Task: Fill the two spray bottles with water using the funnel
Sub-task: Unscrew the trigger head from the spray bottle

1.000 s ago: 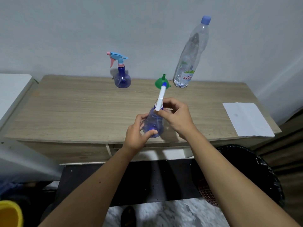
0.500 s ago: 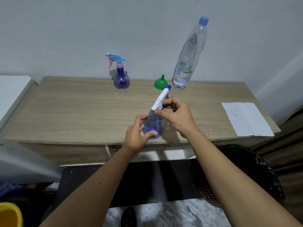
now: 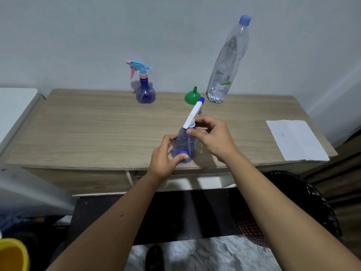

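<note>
My left hand (image 3: 166, 155) was curled around the belly of the near translucent blue plastic spray bottle (image 3: 184, 145), which stood by the front edge of the pale wood-grain bench (image 3: 88, 130). My right hand (image 3: 213, 137) pinched the neck under its white trigger head with a blue nozzle (image 3: 193, 114). The smooth, rounded body could have slipped or tipped off that edge if I twisted too hard. Farther back stood the small green plastic funnel (image 3: 192, 97), mouth down, just beside the tall clear ribbed water bottle with a blue cap (image 3: 227, 63). The second blue spray bottle with a pink and light-blue trigger (image 3: 145, 89) stood well apart, by the wall.
</note>
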Demonstrator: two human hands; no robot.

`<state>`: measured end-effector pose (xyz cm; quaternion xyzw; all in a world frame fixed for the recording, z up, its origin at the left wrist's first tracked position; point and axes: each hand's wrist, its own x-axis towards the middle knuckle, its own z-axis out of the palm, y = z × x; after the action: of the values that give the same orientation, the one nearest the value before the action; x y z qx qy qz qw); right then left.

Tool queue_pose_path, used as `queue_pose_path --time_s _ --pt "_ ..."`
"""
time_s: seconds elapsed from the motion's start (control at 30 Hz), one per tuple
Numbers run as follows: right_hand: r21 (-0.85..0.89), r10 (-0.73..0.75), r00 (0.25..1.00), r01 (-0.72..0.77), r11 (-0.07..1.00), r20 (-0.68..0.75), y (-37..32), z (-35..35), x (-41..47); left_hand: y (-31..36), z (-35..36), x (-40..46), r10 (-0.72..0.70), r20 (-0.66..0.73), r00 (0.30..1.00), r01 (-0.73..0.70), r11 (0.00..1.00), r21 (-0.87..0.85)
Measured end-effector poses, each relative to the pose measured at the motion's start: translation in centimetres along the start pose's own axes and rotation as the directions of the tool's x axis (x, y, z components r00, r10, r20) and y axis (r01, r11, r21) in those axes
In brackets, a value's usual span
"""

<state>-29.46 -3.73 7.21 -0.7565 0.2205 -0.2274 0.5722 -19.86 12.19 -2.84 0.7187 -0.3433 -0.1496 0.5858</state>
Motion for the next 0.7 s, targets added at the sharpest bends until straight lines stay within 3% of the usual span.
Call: queue_pose_path --time_s 0.17,0.33,0.57,0.7 --pt "-0.034 -0.022 0.999 0.021 0.999 -0.04 -0.3 0.3 -0.2 0.1 0.0 0.1 0.014 0.003 1.0 -0.014 1.0 0.012" --pt "0.019 -0.002 0.998 0.001 1.0 0.059 -0.6 -0.2 -0.1 0.3 -0.1 0.1 0.002 0.011 1.0 -0.002 1.0 -0.004" --pt "-0.024 -0.005 0.993 0.002 1.0 -0.122 -0.4 1.2 0.0 0.5 -0.2 0.2 -0.018 0.023 1.0 0.019 1.0 -0.019" --pt "-0.115 -0.069 0.997 0.067 0.991 -0.018 -0.4 0.7 0.1 0.4 -0.4 0.4 -0.053 0.036 0.998 0.055 0.997 -0.048"
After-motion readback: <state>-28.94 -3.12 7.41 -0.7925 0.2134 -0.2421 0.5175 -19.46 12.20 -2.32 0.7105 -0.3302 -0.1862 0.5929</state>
